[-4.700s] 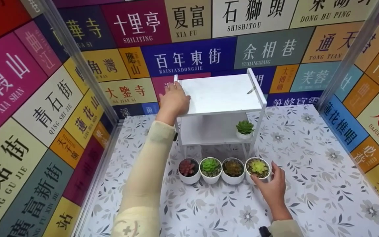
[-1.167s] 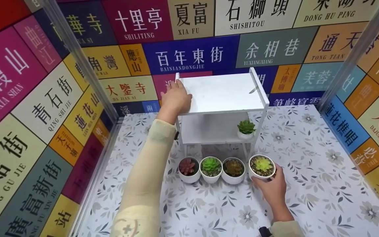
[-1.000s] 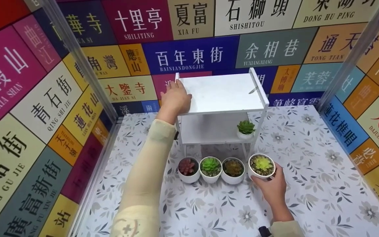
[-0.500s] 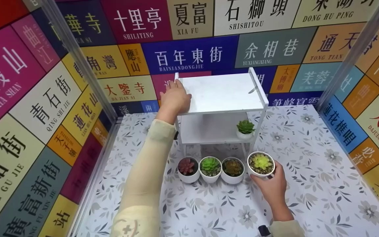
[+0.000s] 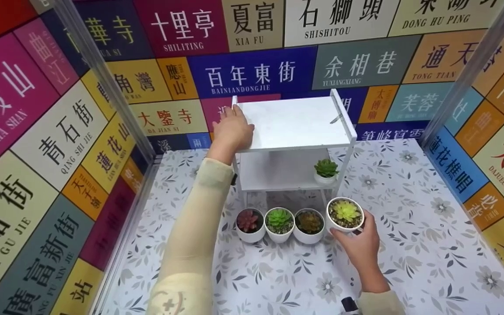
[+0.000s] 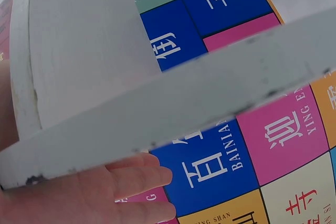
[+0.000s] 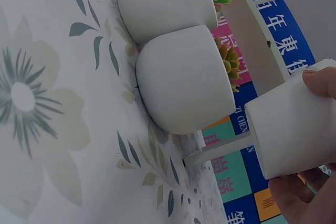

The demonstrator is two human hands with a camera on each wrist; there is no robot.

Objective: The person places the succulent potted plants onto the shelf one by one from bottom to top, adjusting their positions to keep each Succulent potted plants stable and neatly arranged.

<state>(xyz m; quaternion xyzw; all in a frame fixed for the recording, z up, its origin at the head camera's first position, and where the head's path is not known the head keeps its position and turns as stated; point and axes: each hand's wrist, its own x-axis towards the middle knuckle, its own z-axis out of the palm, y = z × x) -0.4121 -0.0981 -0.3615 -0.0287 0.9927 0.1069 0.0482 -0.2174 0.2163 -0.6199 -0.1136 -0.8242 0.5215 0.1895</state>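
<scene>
My right hand (image 5: pixel 359 245) holds a white pot (image 7: pixel 294 124) with a yellow-green succulent (image 5: pixel 346 211), thumb and fingers on opposite sides. The pot is lifted and tilted, beside the row of pots. My left hand (image 5: pixel 233 131) grips the left side rail (image 6: pixel 173 103) of a white shelf rack (image 5: pixel 295 124); in the left wrist view its fingers extend past the rail's outer side. On the rack's lower shelf, at the right end, stands a dark green potted succulent (image 5: pixel 325 170). In front of the rack is a brownish potted succulent (image 5: pixel 309 225), the nearest standing pot to my right hand.
A bright green potted succulent (image 5: pixel 279 224) and a dark red one (image 5: pixel 250 224) continue the row to the left. Flower-patterned cloth (image 5: pixel 409 245) covers the table. Panels with large printed characters (image 5: pixel 252 72) rise behind and at both sides.
My right hand has closed round the yellow-green succulent's pot, lifted it off the table and raised it toward the rack. My left hand stays on the rack's left side.
</scene>
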